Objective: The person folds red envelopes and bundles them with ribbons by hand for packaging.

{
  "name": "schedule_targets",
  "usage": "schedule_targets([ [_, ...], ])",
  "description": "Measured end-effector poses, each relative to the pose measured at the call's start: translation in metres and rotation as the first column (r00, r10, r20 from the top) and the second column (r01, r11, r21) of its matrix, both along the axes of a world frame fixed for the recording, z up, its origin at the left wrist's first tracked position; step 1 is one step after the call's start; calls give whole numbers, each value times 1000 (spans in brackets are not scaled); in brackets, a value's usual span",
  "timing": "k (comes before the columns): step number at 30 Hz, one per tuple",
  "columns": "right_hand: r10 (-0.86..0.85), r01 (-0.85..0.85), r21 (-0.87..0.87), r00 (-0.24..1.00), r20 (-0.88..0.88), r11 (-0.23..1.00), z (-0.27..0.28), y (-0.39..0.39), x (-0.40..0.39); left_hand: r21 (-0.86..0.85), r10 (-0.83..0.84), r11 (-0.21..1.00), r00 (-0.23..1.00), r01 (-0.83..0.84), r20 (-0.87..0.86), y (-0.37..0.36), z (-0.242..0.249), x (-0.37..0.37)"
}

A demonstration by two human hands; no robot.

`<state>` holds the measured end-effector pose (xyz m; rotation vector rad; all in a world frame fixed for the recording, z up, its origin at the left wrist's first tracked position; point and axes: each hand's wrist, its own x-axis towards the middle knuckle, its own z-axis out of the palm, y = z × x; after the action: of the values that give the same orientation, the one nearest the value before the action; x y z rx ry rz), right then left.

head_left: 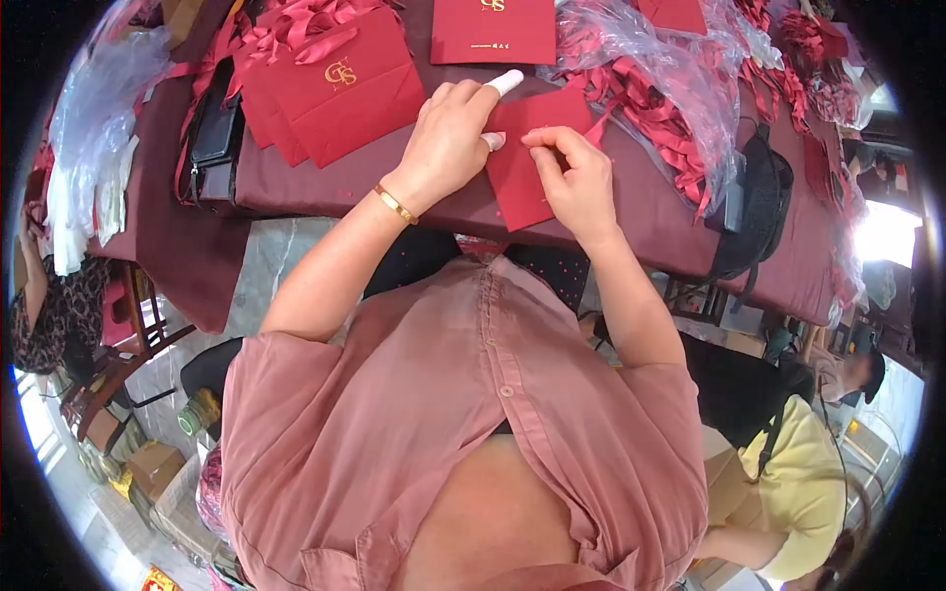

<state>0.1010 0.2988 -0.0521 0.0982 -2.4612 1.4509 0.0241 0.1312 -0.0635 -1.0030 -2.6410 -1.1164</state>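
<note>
Clock directions run from the middle of the view, with 12 straight ahead of the person: a red paper bag lies tilted on the cloth-covered tabletop at about 1 o'clock, between the two hands. The left hand, at 12 o'clock, is at the bag's left edge with its fingers partly curled, its index finger reaching forward in a white cover and its thumb tip wrapped as well; whether it grips the edge or just rests there I cannot tell. A gold-coloured bracelet circles that wrist. The right hand, at 1 o'clock, is bent over the bag, thumb and index finger drawn together at the tips, though I cannot tell whether anything thin is pinched between them. At 11 o'clock a fanned stack of red bags bears gold lettering, and at 12 o'clock, beyond the hands, lies another gold-printed bag. Clear plastic with red ribbons spreads between 1 and 2 o'clock, and a black bag sits between 2 and 3. A phone lies at 10 o'clock, while a person in a yellow top shows at 4 o'clock
</note>
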Motion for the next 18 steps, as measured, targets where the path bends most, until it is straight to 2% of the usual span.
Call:
schedule_targets([
  [2,-39,41,128,999,-17,991,0,0,-1,16,-18,1000,997,19,-79,1,2,0],
  [3,-37,39,128,999,-16,991,0,-1,-1,16,-17,1000,997,18,-77,1,3,0],
  [5,-61,67,142,997,-42,988,-2,-5,-3,2,9,1000,996,-9,94,2,5,1],
  [6,-61,66,142,997,-40,988,-4,-7,-4,1,9,1000,995,-9,96,1,8,1],
  [8,-103,107,124,994,-35,986,-8,-9,-6,105,-65,994,888,19,455,-1,15,-1],
  [12,-94,105,194,993,-65,975,-10,-11,-7,124,-128,990,797,67,590,-8,15,-4],
  [14,-56,77,203,993,-106,976,-8,-10,-7,334,-276,942,664,42,695,-12,12,-5],
  [18,-21,53,244,991,-131,968,-6,-9,-6,399,-311,917,636,4,707,-14,12,-4],
])
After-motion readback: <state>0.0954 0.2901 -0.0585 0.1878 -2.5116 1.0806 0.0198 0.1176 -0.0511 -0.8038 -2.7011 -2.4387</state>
